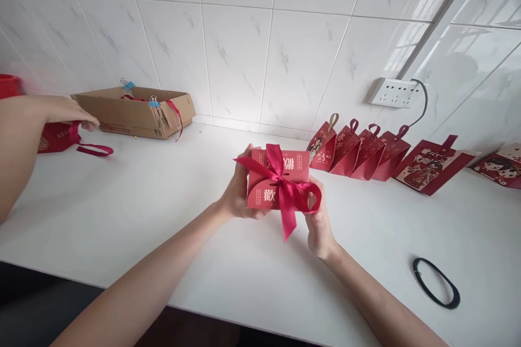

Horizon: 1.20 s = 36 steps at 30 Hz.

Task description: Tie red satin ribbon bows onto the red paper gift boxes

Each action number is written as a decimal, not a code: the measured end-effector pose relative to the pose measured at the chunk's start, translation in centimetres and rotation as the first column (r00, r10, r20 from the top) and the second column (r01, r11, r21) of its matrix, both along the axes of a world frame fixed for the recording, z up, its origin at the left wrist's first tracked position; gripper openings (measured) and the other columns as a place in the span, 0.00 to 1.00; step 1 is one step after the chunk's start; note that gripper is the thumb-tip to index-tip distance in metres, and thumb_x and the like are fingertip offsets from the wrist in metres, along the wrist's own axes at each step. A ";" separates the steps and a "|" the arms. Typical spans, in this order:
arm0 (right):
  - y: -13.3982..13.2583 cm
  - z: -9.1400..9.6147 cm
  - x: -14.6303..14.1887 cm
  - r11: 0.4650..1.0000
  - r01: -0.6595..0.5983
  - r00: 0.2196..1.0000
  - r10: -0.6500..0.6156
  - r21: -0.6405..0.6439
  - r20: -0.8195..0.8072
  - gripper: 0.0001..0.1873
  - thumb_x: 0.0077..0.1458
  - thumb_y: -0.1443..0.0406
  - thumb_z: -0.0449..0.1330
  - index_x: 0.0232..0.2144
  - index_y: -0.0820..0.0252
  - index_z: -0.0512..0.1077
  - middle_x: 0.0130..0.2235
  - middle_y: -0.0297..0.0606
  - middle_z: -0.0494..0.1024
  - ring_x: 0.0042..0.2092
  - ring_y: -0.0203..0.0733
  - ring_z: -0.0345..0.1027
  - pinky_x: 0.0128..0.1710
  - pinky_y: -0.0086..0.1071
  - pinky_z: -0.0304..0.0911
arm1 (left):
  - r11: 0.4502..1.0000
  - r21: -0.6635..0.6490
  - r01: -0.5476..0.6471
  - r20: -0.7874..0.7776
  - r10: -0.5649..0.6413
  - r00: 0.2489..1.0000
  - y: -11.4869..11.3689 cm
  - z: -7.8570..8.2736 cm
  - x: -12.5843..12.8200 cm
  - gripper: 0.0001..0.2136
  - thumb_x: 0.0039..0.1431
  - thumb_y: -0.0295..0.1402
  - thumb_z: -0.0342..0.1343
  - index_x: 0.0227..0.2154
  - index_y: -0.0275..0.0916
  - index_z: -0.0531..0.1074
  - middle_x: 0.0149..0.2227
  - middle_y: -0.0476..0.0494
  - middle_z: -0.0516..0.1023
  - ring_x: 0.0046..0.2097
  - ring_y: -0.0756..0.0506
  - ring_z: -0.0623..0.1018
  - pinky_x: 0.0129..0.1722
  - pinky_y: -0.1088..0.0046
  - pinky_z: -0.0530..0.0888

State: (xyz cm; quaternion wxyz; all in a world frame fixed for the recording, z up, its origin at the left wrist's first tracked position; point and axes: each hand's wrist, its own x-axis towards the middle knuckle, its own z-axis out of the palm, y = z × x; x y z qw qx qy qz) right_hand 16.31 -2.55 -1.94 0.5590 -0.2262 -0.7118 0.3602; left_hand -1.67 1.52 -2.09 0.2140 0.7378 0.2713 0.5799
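Between my two hands is a red gift box (pixel 260 173) with pale Chinese characters on its top. A crimson satin ribbon (pixel 288 200) is tied over it in a bow, with a loop to the right and a tail hanging at the front. My left hand (pixel 238 190) grips the box's left side, its fingers partly under the box. My right hand (pixel 319 225) holds the right side, partly covered by the ribbon loop. The box appears raised above the white table (pixel 195 244).
Several red triangular gift boxes (pixel 345 146) with ribbon loops stand along the wall at right. A black band (pixel 436 283) lies at front right. At back left is a cardboard box (pixel 126 114) with ribbons and clips. Another person's hand (pixel 73 111) touches a red box (pixel 55 138).
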 end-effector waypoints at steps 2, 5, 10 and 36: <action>0.2 0.1 0.2 0.999 -0.042 0.999 0.042 -0.012 0.008 0.30 0.54 0.43 0.46 0.54 0.47 0.49 0.58 0.43 0.51 0.58 0.52 0.53 0.51 0.52 0.60 | 0.997 0.041 0.071 0.059 -0.073 0.996 -0.3 0.4 0.4 0.50 0.39 0.50 0.61 0.59 0.51 0.31 0.53 0.39 0.64 0.51 0.35 0.71 0.49 0.52 0.69; 0.5 0.5 0.7 1.000 0.014 1.000 -0.014 -0.010 0.016 0.27 0.52 0.43 0.50 0.49 0.47 0.51 0.58 0.42 0.49 0.58 0.52 0.52 0.49 0.53 0.61 | 0.997 0.071 0.011 0.084 -0.017 0.996 -0.8 1.1 1.0 0.43 0.46 0.44 0.59 0.58 0.51 0.34 0.54 0.36 0.62 0.53 0.35 0.69 0.47 0.49 0.69; 0.5 1.3 1.1 0.977 0.212 0.963 -0.213 0.027 0.165 0.26 0.52 0.41 0.46 0.39 0.53 0.65 0.54 0.43 0.56 0.57 0.55 0.51 0.47 0.53 0.62 | 0.931 0.216 -0.293 0.000 0.301 0.954 -0.9 1.1 1.5 0.43 0.39 0.42 0.65 0.53 0.44 0.42 0.52 0.33 0.57 0.52 0.34 0.67 0.46 0.53 0.70; 3.1 1.8 2.9 0.938 0.309 0.946 -0.287 -0.156 0.151 0.18 0.56 0.52 0.52 0.22 0.58 0.65 0.51 0.41 0.68 0.54 0.48 0.60 0.52 0.45 0.57 | 0.976 -0.182 -0.122 -0.527 0.008 0.850 -0.7 -0.3 0.0 0.57 0.41 0.39 0.64 0.60 0.53 0.21 0.65 0.36 0.37 0.62 0.32 0.57 0.52 0.52 0.68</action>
